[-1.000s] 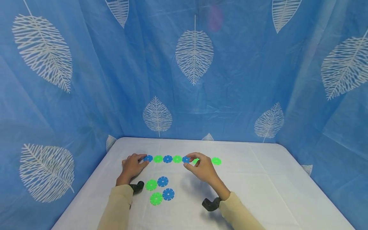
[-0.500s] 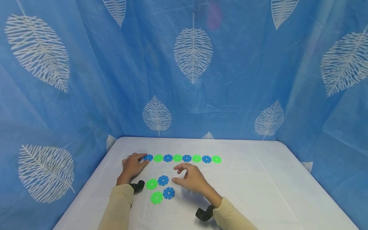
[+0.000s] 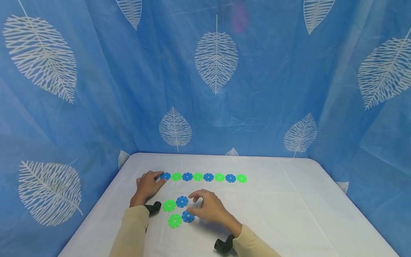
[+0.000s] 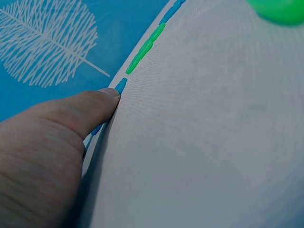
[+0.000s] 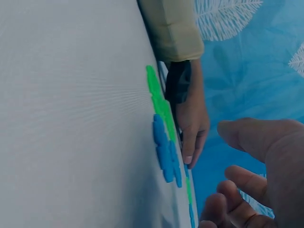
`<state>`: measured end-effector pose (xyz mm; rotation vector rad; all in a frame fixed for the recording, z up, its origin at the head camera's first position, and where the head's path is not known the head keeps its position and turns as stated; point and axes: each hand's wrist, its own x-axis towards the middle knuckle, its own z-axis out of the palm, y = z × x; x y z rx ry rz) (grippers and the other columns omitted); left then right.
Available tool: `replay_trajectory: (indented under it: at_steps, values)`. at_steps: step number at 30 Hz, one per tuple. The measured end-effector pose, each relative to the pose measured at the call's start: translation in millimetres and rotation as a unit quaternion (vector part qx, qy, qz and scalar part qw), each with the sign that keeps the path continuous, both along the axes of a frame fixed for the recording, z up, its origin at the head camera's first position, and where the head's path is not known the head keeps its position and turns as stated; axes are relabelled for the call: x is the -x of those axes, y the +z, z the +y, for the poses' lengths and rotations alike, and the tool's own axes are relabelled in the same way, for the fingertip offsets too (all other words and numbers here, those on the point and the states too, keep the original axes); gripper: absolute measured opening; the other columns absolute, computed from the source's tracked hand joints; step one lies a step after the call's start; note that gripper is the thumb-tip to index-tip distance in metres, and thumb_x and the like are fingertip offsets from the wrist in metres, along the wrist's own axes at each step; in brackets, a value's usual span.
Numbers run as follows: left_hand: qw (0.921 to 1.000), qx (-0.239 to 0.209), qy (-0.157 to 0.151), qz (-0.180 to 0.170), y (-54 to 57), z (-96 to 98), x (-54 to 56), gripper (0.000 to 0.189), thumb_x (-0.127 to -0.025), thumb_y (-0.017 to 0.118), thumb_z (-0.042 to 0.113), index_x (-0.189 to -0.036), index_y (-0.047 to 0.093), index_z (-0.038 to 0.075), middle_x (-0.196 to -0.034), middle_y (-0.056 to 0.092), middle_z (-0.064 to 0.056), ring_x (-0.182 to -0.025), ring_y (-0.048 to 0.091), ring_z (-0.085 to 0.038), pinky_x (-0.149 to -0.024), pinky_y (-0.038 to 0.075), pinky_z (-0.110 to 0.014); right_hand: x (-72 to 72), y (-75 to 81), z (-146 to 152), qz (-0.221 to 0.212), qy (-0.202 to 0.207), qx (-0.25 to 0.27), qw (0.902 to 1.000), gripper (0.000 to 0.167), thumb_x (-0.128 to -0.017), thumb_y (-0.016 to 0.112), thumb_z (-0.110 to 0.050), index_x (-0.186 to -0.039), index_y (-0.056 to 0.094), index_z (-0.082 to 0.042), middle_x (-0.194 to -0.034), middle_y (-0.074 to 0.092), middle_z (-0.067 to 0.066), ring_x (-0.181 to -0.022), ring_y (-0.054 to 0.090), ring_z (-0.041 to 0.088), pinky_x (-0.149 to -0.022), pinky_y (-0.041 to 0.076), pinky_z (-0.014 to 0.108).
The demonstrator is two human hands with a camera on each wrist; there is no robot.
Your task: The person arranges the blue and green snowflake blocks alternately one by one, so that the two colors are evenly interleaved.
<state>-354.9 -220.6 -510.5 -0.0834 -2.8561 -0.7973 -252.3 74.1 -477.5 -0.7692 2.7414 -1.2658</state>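
A straight row of interlocking notched discs lies across the back of the white table, blue and green in turn. At its left end, my left hand (image 3: 147, 185) holds the blue notched disc (image 3: 165, 176) between thumb and index finger. In the left wrist view the thumb (image 4: 102, 102) presses at that disc's edge. My right hand (image 3: 210, 207) hovers with thumb and fingers spread, holding nothing. Its fingertips are beside the loose group: two blue discs, one farther (image 3: 182, 201) and one nearer (image 3: 188, 216), and two green discs, one farther (image 3: 169, 206) and one nearer (image 3: 174, 221).
The row ends at the right with a green disc (image 3: 242, 178). A white cloth covers the table (image 3: 305, 214). Blue curtains (image 3: 263, 89) with white leaf prints stand behind and at both sides. A dark wrist-worn camera (image 3: 223, 245) sits under the right wrist.
My right hand has left a blue disc in the row and moved nearer and leftward to the loose group. The left hand stays at the row's left end.
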Motion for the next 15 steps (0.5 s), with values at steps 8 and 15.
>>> replay_trajectory:
  at_steps: [8,15]
  values:
    - [1.0,0.001,-0.002,0.0,0.1,-1.8,0.2,0.049,-0.093,0.067,0.043,-0.135,0.065,0.018,-0.123,0.065,-0.014,-0.113,0.057,-0.034,-0.087,0.031,-0.054,-1.1,-8.8,-2.4,0.015,0.007,-0.034,0.9993,0.041,-0.081,0.08,-0.04,-0.116,0.073,-0.021,-0.092,0.065,-0.008,-0.072,0.05,0.003,-0.061,0.041,0.022]
    - [1.0,-0.002,-0.002,0.001,-0.4,-1.4,0.2,0.049,-0.093,0.067,0.044,-0.134,0.065,0.018,-0.123,0.065,-0.014,-0.114,0.056,-0.034,-0.088,0.031,-0.054,-3.1,-13.1,-2.5,0.021,0.012,-0.059,0.998,0.043,-0.079,0.081,-0.044,-0.116,0.073,-0.021,-0.094,0.066,-0.01,-0.084,0.056,0.003,-0.073,0.046,0.023]
